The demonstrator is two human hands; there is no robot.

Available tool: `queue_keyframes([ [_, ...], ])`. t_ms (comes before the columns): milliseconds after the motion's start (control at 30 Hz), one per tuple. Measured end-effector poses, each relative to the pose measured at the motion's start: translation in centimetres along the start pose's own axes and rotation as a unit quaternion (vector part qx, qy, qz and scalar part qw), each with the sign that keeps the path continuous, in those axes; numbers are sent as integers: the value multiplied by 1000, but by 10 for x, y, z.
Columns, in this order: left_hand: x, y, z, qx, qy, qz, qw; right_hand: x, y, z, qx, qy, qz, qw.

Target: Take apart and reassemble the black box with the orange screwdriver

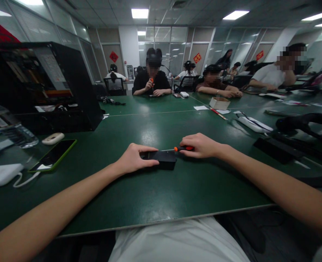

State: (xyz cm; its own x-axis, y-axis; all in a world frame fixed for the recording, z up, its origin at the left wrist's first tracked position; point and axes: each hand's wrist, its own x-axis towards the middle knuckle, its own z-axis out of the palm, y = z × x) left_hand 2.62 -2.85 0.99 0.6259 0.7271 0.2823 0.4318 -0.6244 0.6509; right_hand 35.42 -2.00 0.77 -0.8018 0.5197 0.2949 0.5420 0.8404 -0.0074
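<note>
A small black rectangular box (166,161) rests on the green table in front of me. My left hand (133,157) grips its left end, thumb on the near side and fingers on the far side. In my right hand (200,145) is a screwdriver (185,148) with an orange and black handle, held roughly level. Its thin metal shaft points left and lies along the far top edge of the box. Whether the tip touches a screw is too small to tell.
An open black computer case (76,91) stands at the left, near a water bottle (16,127), a green-edged phone (54,154) and a white power bank (3,174). To the right are a white power strip (255,123) and another black box (272,151). People sit across the table.
</note>
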Motion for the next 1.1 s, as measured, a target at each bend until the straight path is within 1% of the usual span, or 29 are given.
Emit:
queue_keyframes([
  [167, -1, 5, 1, -4, -2, -10, 1000, -8, 12, -3, -23, -35, 40, 998],
  [333, -1, 8, 0, 1, 2, -5, 1000, -5, 12, 0, -59, -71, 77, 993],
  [433, -1, 9, -1, 3, 0, -4, 1000, -4, 11, 0, -80, -72, 77, 991],
  [500, -1, 9, -1, 6, 0, -3, 1000, -3, 8, -1, -108, -48, 58, 991],
  [600, -1, 9, -1, 5, 1, -2, 1000, -1, -3, -5, -130, 29, 3, 991],
  [667, -2, 9, -1, 1, 4, -3, 1000, 2, -15, -7, -102, 81, -33, 991],
  [733, -2, 9, 0, -2, 7, -5, 1000, 6, -29, -6, -68, 112, -60, 989],
  [800, -1, 9, 0, -2, 8, -6, 1000, 9, -42, -3, -48, 121, -71, 989],
  [900, 0, 9, 0, 4, 5, -6, 1000, 13, -53, 3, -23, 123, -68, 990],
  [1100, 0, 7, 0, 8, 1, 1, 1000, 17, -58, 7, 86, 143, -31, 985],
])
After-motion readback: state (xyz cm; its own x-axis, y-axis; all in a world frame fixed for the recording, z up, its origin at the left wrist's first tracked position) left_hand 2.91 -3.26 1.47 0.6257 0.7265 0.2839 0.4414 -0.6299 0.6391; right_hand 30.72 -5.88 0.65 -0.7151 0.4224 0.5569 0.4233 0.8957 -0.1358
